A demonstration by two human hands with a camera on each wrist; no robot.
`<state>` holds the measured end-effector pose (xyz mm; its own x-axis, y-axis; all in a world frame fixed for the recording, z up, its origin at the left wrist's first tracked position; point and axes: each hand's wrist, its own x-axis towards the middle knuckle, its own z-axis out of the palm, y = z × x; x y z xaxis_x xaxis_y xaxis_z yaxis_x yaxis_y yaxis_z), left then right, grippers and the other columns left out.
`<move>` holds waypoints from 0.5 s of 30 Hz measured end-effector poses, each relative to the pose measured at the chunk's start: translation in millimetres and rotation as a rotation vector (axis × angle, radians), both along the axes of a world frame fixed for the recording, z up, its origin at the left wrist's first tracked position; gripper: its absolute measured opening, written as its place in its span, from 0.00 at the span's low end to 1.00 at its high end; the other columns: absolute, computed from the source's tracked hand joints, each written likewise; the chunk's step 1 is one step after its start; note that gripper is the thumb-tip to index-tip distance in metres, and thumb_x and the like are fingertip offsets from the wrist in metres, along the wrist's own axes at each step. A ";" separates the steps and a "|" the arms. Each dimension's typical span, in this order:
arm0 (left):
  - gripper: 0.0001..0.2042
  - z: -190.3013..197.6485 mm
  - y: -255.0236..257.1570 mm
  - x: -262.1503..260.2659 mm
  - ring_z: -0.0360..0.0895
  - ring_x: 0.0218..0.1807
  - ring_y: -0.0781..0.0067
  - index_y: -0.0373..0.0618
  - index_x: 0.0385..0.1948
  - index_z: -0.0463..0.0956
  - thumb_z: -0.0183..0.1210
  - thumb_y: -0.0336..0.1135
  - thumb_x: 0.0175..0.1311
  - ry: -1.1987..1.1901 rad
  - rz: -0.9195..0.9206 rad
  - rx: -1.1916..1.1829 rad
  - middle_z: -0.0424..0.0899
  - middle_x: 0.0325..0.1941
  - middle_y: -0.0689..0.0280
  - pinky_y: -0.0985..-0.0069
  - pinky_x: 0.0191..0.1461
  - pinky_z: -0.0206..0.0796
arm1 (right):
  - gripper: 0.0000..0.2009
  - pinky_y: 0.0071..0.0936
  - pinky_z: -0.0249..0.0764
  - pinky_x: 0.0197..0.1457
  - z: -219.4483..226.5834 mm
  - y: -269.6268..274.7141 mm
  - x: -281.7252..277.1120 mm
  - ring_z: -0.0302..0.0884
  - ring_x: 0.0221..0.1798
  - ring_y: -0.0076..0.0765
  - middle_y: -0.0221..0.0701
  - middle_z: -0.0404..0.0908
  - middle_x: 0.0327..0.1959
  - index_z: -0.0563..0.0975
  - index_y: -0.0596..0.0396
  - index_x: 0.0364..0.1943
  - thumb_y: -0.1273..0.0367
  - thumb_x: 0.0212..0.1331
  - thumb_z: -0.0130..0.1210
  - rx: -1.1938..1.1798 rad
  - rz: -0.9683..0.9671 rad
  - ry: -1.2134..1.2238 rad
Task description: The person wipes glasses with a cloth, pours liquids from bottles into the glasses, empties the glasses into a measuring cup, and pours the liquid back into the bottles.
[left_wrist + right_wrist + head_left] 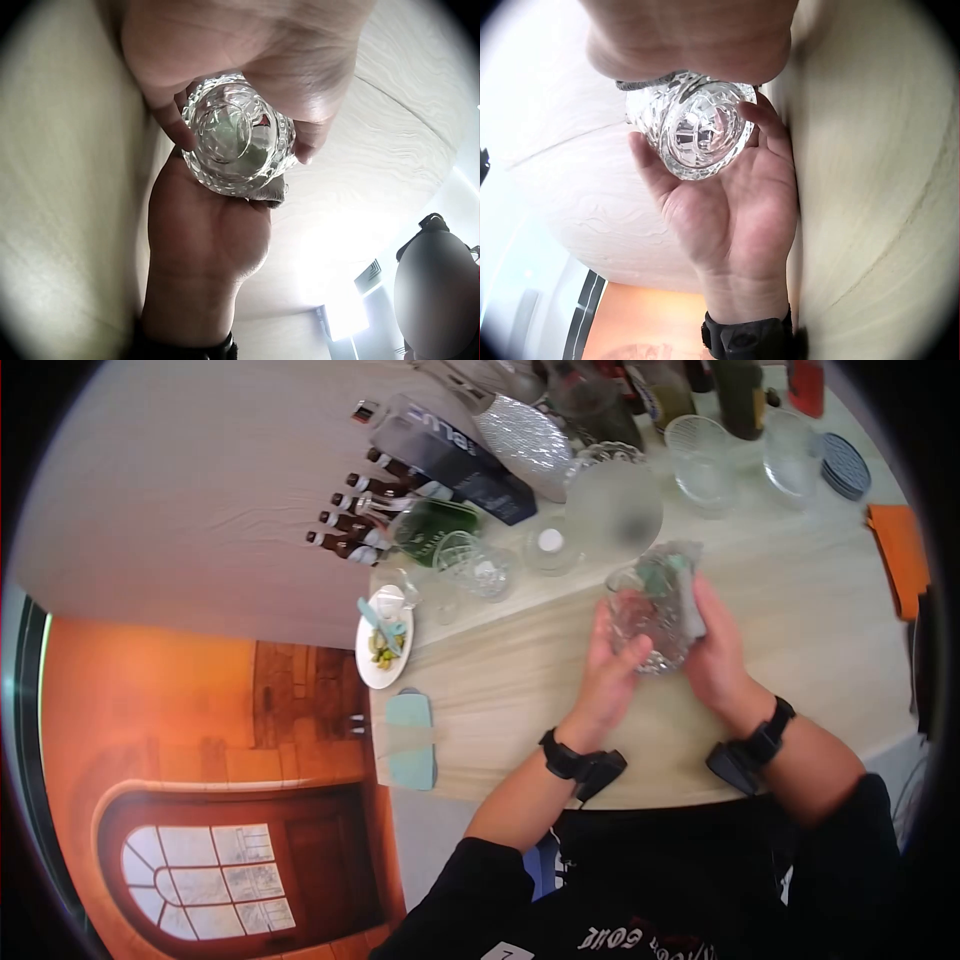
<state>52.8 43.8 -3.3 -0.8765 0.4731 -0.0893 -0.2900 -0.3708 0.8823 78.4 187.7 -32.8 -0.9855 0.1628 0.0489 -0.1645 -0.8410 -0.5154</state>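
A clear cut-glass tumbler (640, 622) is held tilted above the table between the two hands, its round glass base facing back in the left wrist view. My left hand (608, 678) grips its near side, thumb along the wall and fingertips round the glass (238, 139). On the other side my right hand (722, 660) holds a grey cloth (690, 600) against the glass. The cloth's edge (646, 82) shows beneath that hand in the right wrist view. Pale green shows through the glass near its far end. The right fingers are mostly hidden.
At the left stands a white plate (368, 672) with green pieces and light-blue tongs, near a pale green cloth (410, 745). Glasses (700, 460), a frosted round vessel (612, 515), bottles (590, 405) and a dark box (470, 470) line the back. Dark coasters (846, 465) lie at the right.
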 end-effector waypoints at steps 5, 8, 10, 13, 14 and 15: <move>0.38 0.5 1.5 -0.6 0.64 0.70 0.67 0.46 0.70 0.53 0.68 0.38 0.62 -0.030 -0.047 0.038 0.67 0.66 0.63 0.67 0.73 0.56 | 0.23 0.31 0.56 0.75 4.9 4.8 2.3 0.65 0.70 0.30 0.33 0.70 0.67 0.65 0.59 0.69 0.60 0.78 0.37 -0.012 0.035 0.018; 0.41 -10.5 -2.8 -3.0 0.62 0.72 0.64 0.49 0.73 0.52 0.68 0.39 0.61 -0.020 -0.062 0.020 0.65 0.70 0.63 0.62 0.74 0.57 | 0.23 0.32 0.57 0.75 3.2 3.3 4.5 0.65 0.70 0.31 0.33 0.70 0.67 0.66 0.58 0.69 0.59 0.78 0.36 0.002 -0.006 -0.085; 0.40 -13.8 -0.9 -2.0 0.61 0.72 0.65 0.49 0.72 0.52 0.69 0.38 0.61 -0.015 -0.039 0.014 0.64 0.69 0.63 0.63 0.73 0.57 | 0.24 0.33 0.58 0.74 -4.2 8.0 7.0 0.66 0.69 0.31 0.33 0.71 0.67 0.65 0.58 0.69 0.59 0.78 0.35 0.000 0.019 -0.056; 0.40 -16.2 4.1 -2.9 0.61 0.71 0.67 0.51 0.71 0.51 0.69 0.38 0.61 0.027 -0.036 0.020 0.63 0.68 0.65 0.66 0.72 0.57 | 0.24 0.35 0.60 0.73 -25.8 18.9 14.3 0.69 0.67 0.33 0.34 0.73 0.65 0.65 0.58 0.69 0.58 0.78 0.33 -0.054 0.083 -0.020; 0.40 -15.8 4.3 -5.4 0.61 0.70 0.67 0.51 0.70 0.50 0.69 0.38 0.61 0.068 -0.067 0.043 0.62 0.66 0.65 0.67 0.71 0.57 | 0.25 0.36 0.62 0.72 -26.2 19.6 13.0 0.71 0.65 0.35 0.35 0.74 0.63 0.65 0.58 0.69 0.57 0.78 0.32 -0.092 0.112 -0.012; 0.40 -15.0 4.6 -7.0 0.61 0.70 0.67 0.51 0.70 0.50 0.69 0.38 0.61 0.082 -0.026 0.032 0.62 0.66 0.65 0.67 0.71 0.57 | 0.25 0.36 0.62 0.72 -15.4 17.2 9.9 0.71 0.65 0.35 0.35 0.74 0.63 0.65 0.58 0.69 0.57 0.78 0.32 -0.100 0.154 0.000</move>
<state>45.9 48.4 -18.2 -0.8675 0.4974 -0.0019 -0.2269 -0.3924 0.8914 88.3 204.9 -48.1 -0.9991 0.0139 0.0404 -0.0299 -0.9033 -0.4279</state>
